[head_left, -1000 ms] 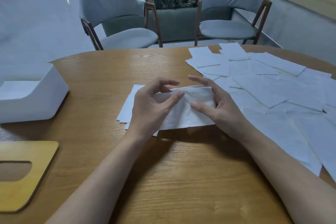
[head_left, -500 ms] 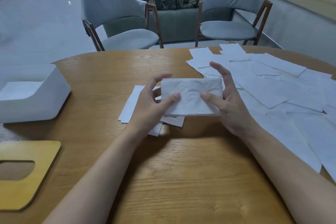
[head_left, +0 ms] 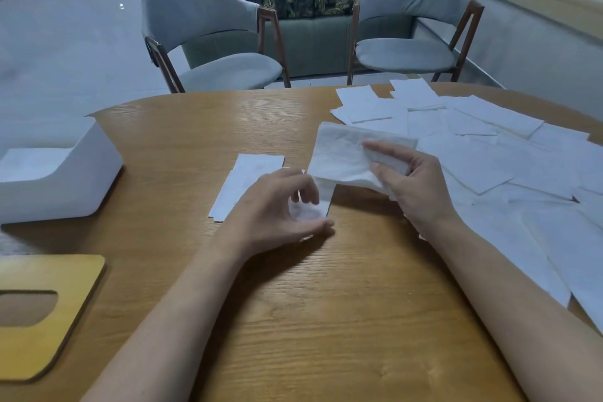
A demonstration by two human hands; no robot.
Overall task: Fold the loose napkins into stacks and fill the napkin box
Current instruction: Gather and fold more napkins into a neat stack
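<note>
My right hand [head_left: 414, 183] pinches a folded wad of white napkins [head_left: 342, 157] and holds it just above the wooden table [head_left: 326, 303]. My left hand [head_left: 277, 209] hovers beside it with fingers loosely curled over a small pile of flat napkins [head_left: 248, 176], gripping nothing that I can see. Several loose napkins [head_left: 489, 160] cover the right side of the table. The white napkin box [head_left: 75, 179] stands open at the left edge, with white napkins inside [head_left: 29, 163].
The box's wooden lid [head_left: 55, 310], with an oval slot, lies at the near left. Two grey chairs [head_left: 212, 42] [head_left: 411, 26] stand beyond the far edge of the table.
Both hands lifted the folded wad off the pile. My left hand then let go and dropped toward the pile, while my right hand carried the wad slightly right.
</note>
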